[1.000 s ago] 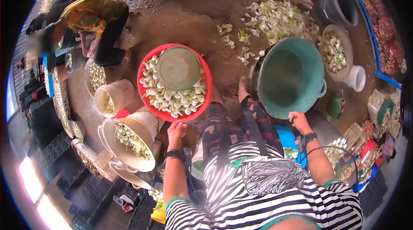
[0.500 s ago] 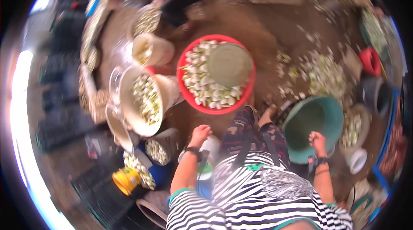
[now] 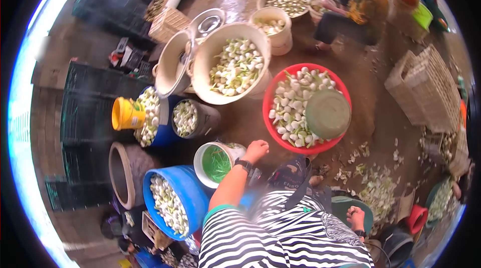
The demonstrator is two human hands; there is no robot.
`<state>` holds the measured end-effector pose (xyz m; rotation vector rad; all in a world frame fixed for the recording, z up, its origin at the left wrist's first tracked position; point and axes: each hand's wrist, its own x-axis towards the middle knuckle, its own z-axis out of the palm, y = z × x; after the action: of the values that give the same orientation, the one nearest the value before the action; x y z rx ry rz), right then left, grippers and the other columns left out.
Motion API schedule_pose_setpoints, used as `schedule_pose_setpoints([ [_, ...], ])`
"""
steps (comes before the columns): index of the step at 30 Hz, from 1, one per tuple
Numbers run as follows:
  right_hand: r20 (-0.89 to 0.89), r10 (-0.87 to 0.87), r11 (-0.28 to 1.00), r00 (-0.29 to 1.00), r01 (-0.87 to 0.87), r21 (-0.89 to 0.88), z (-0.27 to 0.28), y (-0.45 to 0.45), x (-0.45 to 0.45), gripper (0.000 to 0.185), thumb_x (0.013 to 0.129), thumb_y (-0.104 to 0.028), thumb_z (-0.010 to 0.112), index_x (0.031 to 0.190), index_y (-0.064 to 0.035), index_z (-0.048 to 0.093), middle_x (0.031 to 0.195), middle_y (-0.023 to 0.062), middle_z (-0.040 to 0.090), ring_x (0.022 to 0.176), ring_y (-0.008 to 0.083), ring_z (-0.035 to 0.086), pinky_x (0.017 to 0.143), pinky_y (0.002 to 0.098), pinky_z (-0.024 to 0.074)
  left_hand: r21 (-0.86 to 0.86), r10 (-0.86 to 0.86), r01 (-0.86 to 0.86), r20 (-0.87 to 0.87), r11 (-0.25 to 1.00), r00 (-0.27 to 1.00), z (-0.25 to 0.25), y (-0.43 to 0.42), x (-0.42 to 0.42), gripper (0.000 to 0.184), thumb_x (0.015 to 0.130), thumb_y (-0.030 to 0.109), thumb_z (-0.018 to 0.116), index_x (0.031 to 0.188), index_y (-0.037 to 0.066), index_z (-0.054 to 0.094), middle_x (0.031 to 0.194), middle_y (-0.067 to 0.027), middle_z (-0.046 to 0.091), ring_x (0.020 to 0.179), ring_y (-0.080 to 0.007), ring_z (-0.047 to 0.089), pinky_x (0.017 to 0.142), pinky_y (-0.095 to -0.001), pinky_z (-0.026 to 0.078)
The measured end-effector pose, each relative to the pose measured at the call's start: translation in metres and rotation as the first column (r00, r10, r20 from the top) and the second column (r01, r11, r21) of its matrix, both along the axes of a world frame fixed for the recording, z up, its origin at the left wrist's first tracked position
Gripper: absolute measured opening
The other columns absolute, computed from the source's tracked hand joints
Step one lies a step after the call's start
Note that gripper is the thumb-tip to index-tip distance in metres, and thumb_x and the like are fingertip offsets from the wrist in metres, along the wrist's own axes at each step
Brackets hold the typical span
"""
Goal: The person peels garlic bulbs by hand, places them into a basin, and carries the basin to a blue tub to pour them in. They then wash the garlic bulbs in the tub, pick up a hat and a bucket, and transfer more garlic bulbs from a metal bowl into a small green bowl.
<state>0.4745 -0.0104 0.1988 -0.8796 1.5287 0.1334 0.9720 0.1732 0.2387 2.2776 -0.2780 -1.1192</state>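
Note:
My left hand is just below-left of the red basin, its fingers curled; what they hold, if anything, is hidden. White bulbs with green stems fill that basin, and a grey-green bowl rests on them at the right. Beside my left forearm stands a white bucket with green strands inside. Low at the right, my right hand is curled in front of the teal tub, which my body partly hides. Nothing can be made out in its fingers.
A large cream tub of bulbs, a blue barrel, a grey bucket and a yellow bucket stand to the left. Another person sits at the upper right. Crates and scattered peelings lie right.
The view has swung leftward, so the red basin and seated person appear farther right. The blue barrel has come into fuller view. Both hands remain curled and away from the basin's contents.

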Motion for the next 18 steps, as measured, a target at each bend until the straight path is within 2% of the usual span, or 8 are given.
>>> schedule_pose_setpoints([
  [2,-0.034,0.094,0.995,0.995,-0.095,-0.025,-0.008,-0.016,0.013,0.013,0.085,-0.012,0.048,0.091,-0.0087,0.058,0.075,0.0000,0.056,0.058,0.0083,0.052,0.044,0.0209,0.0398,-0.013,0.039,-0.039,0.022,0.999,0.999,0.002,0.048,-0.008,0.022,0.077,0.019,0.052,0.089,0.003,0.061,0.073,-0.0051,0.063,0.058,-0.0108,0.056,0.049,-0.0244,0.044],
  [4,0.012,0.104,0.994,0.994,-0.105,0.017,-0.032,-0.035,0.010,0.014,0.085,-0.014,0.049,0.095,-0.0100,0.057,0.076,-0.0001,0.057,0.058,0.0083,0.052,0.046,0.0219,0.0410,0.068,0.052,-0.049,-0.048,0.996,0.998,0.022,0.097,-0.024,0.019,0.078,0.018,0.050,0.084,0.005,0.061,0.074,-0.0049,0.063,0.057,-0.0116,0.056,0.048,-0.0244,0.044],
  [6,0.007,0.082,0.997,0.997,-0.081,-0.012,-0.036,-0.046,0.012,0.013,0.084,-0.015,0.049,0.095,-0.0117,0.056,0.076,-0.0005,0.056,0.057,0.0080,0.051,0.046,0.0220,0.0402,0.167,0.350,-0.327,-0.134,0.930,0.927,0.040,0.133,-0.044,0.018,0.078,0.018,0.050,0.085,0.005,0.061,0.078,-0.0059,0.063,0.061,-0.0133,0.058,0.050,-0.0259,0.045],
  [7,0.070,0.039,0.999,0.997,-0.037,-0.030,-0.035,-0.050,0.014,0.012,0.082,-0.010,0.046,0.085,-0.0106,0.057,0.069,-0.0027,0.053,0.054,0.0064,0.048,0.041,0.0202,0.0361,0.234,0.425,-0.389,-0.130,0.891,0.896,0.042,0.150,-0.048,0.020,0.079,0.019,0.050,0.088,0.005,0.061,0.080,-0.0064,0.063,0.065,-0.0140,0.059,0.052,-0.0272,0.046],
  [8,0.052,0.036,0.999,0.998,-0.034,-0.033,-0.031,-0.048,0.015,0.011,0.083,-0.011,0.046,0.086,-0.0119,0.056,0.071,-0.0020,0.054,0.055,0.0072,0.049,0.043,0.0206,0.0369,0.296,0.496,-0.444,-0.126,0.846,0.859,0.043,0.161,-0.049,0.021,0.079,0.020,0.050,0.090,0.005,0.061,0.082,-0.0069,0.063,0.068,-0.0148,0.060,0.054,-0.0286,0.047],
  [11,0.011,0.079,0.996,0.997,-0.078,-0.050,-0.016,-0.045,0.021,0.009,0.084,-0.014,0.046,0.083,-0.0140,0.055,0.074,-0.0002,0.057,0.058,0.0101,0.052,0.045,0.0224,0.0395,0.292,0.632,-0.595,-0.048,0.749,0.773,0.049,0.168,-0.038,0.011,0.078,0.014,0.051,0.076,0.008,0.060,0.065,-0.0010,0.058,0.048,-0.0087,0.048,0.039,-0.0223,0.035],
  [16,-0.053,-0.033,0.998,0.998,0.035,0.045,-0.006,-0.012,0.022,0.013,0.076,-0.008,0.042,0.074,-0.0116,0.055,0.066,0.0038,0.053,0.051,0.0129,0.050,0.039,0.0267,0.0390,0.092,0.486,-0.481,-0.042,0.872,0.873,0.030,0.158,0.029,0.015,0.077,0.016,0.053,0.082,0.004,0.062,0.068,-0.0045,0.061,0.053,-0.0098,0.053,0.043,-0.0236,0.040],
  [18,-0.073,-0.091,0.987,0.993,0.100,0.126,-0.001,0.002,0.026,0.013,0.077,-0.011,0.044,0.070,-0.0128,0.055,0.069,0.0044,0.057,0.051,0.0152,0.052,0.041,0.0290,0.0421,0.031,0.434,-0.433,-0.024,0.901,0.901,0.015,0.150,0.068,0.017,0.076,0.016,0.053,0.083,0.003,0.063,0.068,-0.0052,0.061,0.054,-0.0105,0.055,0.044,-0.0243,0.042],
])
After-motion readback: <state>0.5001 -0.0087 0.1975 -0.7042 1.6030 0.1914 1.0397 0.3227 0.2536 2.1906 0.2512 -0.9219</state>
